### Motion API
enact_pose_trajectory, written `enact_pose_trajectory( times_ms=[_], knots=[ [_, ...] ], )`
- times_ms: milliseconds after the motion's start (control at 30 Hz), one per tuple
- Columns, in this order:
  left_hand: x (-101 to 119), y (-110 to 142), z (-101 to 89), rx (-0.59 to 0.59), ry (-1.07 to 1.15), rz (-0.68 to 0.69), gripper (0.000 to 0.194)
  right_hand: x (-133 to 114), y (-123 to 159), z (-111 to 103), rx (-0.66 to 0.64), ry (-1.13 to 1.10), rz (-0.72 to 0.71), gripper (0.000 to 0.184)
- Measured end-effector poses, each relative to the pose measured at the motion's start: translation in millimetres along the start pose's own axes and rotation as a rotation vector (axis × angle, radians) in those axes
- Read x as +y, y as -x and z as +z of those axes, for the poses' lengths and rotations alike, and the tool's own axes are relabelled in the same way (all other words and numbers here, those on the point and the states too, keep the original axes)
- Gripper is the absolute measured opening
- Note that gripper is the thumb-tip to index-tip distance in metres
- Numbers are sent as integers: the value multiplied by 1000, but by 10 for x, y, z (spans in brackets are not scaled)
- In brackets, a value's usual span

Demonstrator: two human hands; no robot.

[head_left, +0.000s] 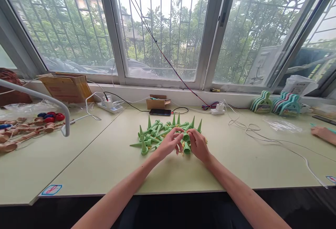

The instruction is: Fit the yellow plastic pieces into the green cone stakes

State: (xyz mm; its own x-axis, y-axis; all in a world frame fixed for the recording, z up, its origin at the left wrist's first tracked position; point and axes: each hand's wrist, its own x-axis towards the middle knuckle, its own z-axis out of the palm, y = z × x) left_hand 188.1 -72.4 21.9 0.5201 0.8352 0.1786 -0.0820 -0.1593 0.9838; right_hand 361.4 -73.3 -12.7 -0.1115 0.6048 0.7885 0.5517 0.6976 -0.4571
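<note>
A heap of green plastic plant-watering spikes (pixel 156 128) lies on the table before me, several standing point up. In my right hand (pixel 200 145) is one green spike (pixel 186 137), pinched between thumb and fingers with its round threaded opening towards me. My left hand (pixel 171 142) hovers just beside it, fingers apart, thumb and forefinger near its rim; whether they touch it I cannot tell. Below the held piece lies another spike (pixel 187 150), its opening facing me. Small yellowish pieces (pixel 183 147) show between the hands, partly hidden.
Behind the heap are a black phone (pixel 160 112) and a small cardboard box (pixel 158 102). Cables (pixel 246 127) cross the table at right, near green and pink hangers (pixel 286 104). Wooden toys (pixel 26 134) and a white lamp arm (pixel 52 98) are left. Another person's hand (pixel 323 133) rests far right.
</note>
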Motion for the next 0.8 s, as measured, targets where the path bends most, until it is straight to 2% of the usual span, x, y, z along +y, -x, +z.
enact_pose_trajectory(
  times_ms=[367,600,800],
  knots=[
    [-76,0,-11,9,-122,99,46,17,0,1,-1,6,12,22],
    [-62,66,15,24,-364,154,43,11,8,20,-18,-4,0,20],
    [-84,59,33,74,-481,186,42,-18,11,39,-23,13,-23,20]
  ],
)
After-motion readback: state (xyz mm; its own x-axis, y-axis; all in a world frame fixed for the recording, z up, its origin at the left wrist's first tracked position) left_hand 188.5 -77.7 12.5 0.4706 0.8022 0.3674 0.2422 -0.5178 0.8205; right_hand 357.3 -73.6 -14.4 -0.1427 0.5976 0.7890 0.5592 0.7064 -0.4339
